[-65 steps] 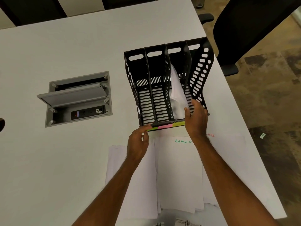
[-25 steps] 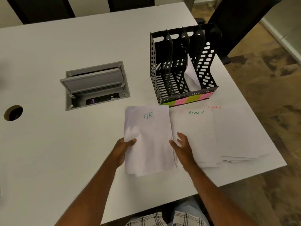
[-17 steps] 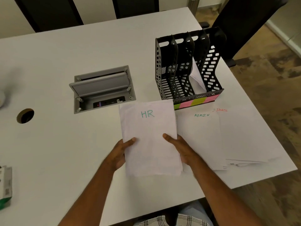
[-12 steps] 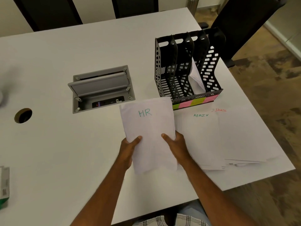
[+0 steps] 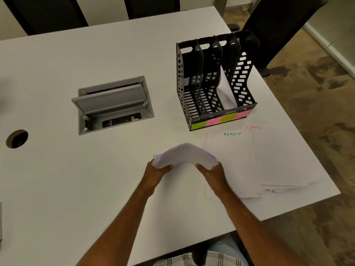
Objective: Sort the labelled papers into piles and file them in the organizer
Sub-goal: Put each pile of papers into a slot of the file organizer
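organizer (image 5: 217,83) — behind paper piles (image 5: 249,162)

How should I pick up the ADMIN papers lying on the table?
The ADMIN pile lies flat, with the Sports pile overlapping its right side. Probably best to come from its free left long edge, slide fingers under and pinch both long sides, so the loose sheets stay together.

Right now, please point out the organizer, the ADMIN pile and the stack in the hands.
organizer (image 5: 242,73): head view, right side wall.
ADMIN pile (image 5: 230,150): head view, top sheet.
stack (image 5: 184,156): head view, arched top.

Black organizer (image 5: 217,81) with green and pink labels (image 5: 221,120); white papers (image 5: 184,155); white table (image 5: 76,54).
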The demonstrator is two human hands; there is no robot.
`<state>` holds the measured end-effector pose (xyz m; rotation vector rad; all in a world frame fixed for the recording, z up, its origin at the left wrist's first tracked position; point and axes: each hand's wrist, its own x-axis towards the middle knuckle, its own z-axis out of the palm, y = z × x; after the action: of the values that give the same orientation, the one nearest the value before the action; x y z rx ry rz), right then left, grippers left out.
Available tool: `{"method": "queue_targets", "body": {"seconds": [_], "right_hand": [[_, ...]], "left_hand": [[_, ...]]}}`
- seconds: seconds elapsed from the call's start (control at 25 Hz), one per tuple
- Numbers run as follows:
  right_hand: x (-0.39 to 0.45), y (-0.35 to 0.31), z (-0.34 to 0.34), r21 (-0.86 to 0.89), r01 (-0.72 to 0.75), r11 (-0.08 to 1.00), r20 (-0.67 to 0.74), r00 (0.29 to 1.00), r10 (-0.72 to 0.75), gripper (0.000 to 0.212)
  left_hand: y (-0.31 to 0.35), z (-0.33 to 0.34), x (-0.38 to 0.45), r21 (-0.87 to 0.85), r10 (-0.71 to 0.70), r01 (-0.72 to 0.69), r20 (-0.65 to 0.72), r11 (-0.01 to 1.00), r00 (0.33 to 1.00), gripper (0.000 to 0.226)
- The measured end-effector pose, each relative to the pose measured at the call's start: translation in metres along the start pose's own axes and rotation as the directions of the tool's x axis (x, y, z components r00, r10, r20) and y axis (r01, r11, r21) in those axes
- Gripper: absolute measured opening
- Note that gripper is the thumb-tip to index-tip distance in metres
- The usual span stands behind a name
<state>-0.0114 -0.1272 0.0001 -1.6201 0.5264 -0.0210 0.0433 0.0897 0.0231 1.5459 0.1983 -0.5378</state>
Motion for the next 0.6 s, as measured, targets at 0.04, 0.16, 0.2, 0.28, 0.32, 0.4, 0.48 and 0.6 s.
{"method": "queue_targets", "body": {"seconds": [0.04,0.16,0.2,0.28,0.32,0.4,0.48,0.6], "right_hand": [[0.002,0.002,0.001,0.014,-0.002,1.000,0.000,1.000,0.002,0.054],[0.006,-0.001,0.006,0.086,-0.035,0.996,-0.043,0.998,0.039,0.044],[0.007,-0.003,0.007,0.110,-0.048,0.993,-0.058,0.997,0.055,0.038],[0.007,-0.008,0.010,0.145,-0.058,0.988,-0.060,0.996,0.067,0.033],[0.007,-0.010,0.010,0.154,-0.060,0.986,-0.056,0.996,0.069,0.034],[0.008,-0.011,0.009,0.148,-0.065,0.987,-0.051,0.996,0.073,0.035],[0.007,-0.010,0.008,0.130,-0.089,0.988,-0.044,0.995,0.095,0.033],[0.008,-0.011,0.010,0.112,-0.111,0.987,-0.029,0.993,0.115,0.030]], "left_hand": [[0.000,0.002,0.001,-0.011,0.000,-0.001,-0.005,1.000,1.000,0.046],[0.003,0.004,0.005,-0.033,0.008,-0.008,-0.026,0.999,1.000,0.045],[0.005,0.005,0.006,-0.059,0.009,-0.011,-0.025,0.998,1.000,0.045],[0.008,0.003,0.009,-0.093,0.026,-0.029,-0.038,0.995,0.999,0.049],[0.009,0.000,0.009,-0.100,0.041,-0.045,-0.043,0.994,0.998,0.050],[0.013,-0.005,0.010,-0.110,0.050,-0.054,-0.039,0.992,0.998,0.049],[0.010,-0.009,0.010,-0.105,0.027,-0.030,-0.029,0.994,0.999,0.047],[0.010,-0.011,0.010,-0.096,0.016,-0.016,-0.002,0.995,1.000,0.042]]}}
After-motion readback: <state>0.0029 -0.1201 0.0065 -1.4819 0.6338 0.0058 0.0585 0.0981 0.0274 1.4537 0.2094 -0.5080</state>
